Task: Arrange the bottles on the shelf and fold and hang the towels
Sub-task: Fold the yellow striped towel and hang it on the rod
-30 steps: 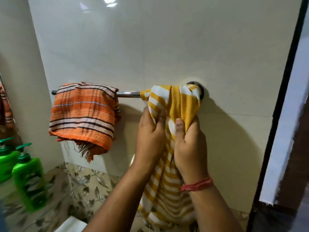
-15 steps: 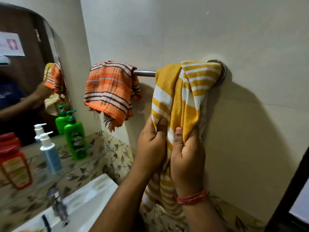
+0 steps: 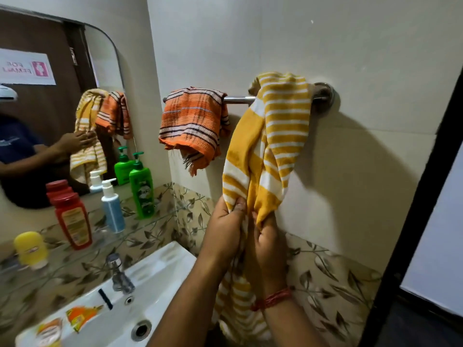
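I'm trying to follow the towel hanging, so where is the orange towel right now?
In the head view, the orange striped towel hangs bunched over the left end of the towel rail, left of the yellow striped towel and above the green pump bottle.

A white sink [image 3: 160,269] with a metal tap [image 3: 119,274] sits below a wall mirror [image 3: 50,96], beside a dark door frame [image 3: 411,221].

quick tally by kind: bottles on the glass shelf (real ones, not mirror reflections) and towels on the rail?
Bottles: 4: green pump bottle, blue pump bottle, red bottle, yellow bottle.
Towels: 2: orange striped towel, yellow striped towel, gripped by left hand and right hand.
Total: 6
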`<action>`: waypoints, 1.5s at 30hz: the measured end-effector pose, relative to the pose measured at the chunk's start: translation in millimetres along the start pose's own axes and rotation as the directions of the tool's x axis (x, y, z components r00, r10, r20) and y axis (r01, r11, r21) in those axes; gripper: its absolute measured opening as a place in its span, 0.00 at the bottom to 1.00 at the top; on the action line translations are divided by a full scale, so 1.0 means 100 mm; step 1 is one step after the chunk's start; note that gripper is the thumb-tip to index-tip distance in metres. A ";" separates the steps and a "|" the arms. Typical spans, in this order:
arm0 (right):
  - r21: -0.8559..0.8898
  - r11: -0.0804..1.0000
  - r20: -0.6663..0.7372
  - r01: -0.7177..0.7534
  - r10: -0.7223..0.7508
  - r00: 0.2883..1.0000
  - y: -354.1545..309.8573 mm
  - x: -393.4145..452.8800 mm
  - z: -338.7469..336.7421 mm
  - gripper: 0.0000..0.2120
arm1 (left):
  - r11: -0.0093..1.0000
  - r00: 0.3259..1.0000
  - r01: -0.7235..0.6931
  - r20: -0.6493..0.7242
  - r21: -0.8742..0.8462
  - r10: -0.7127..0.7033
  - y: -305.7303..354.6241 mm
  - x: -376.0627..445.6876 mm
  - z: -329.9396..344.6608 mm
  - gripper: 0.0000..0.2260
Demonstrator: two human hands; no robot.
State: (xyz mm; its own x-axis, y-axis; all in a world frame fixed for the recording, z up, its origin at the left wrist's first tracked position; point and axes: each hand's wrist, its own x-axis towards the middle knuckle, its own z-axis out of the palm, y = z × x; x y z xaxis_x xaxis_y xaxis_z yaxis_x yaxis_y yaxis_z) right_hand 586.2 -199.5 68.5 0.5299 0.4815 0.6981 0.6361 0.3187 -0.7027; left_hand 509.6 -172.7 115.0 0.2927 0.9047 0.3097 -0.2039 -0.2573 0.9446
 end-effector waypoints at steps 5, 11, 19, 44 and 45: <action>0.049 0.999 0.200 -0.019 0.009 0.980 -0.20 -0.58 0.04 0.22 | 0.998 1.000 -0.019 0.013 -0.061 0.020 0.02 -0.36 -0.33 0.25; 0.547 0.817 0.321 -0.185 -0.001 0.947 -0.58 -0.67 -0.23 0.20 | 0.956 0.996 -0.073 -0.066 -0.285 0.057 0.18 -0.69 -0.74 0.19; 0.748 0.367 0.528 -0.553 0.176 0.831 -0.98 -0.50 0.02 0.35 | 0.975 0.995 -0.032 -0.097 -0.220 0.011 0.22 -1.07 -1.28 0.34; 0.243 0.015 0.966 -0.970 0.089 0.244 -0.36 0.19 0.73 0.18 | 0.995 0.551 -0.096 -0.834 -0.026 0.031 0.09 -0.68 -1.55 0.07; 0.235 0.023 0.969 -0.972 0.076 0.236 -0.35 0.22 0.74 0.19 | 0.998 0.563 -0.067 -0.825 0.011 0.047 0.07 -0.66 -1.52 0.06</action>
State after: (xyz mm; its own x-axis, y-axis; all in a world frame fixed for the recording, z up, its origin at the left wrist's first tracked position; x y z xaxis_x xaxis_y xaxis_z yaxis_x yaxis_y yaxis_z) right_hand 534.2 -139.2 97.8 -0.3698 0.9288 -0.0219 -0.6320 -0.2688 -0.7269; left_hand 346.6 -182.8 84.1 -0.6158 0.7774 0.1281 -0.2130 -0.3208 0.9229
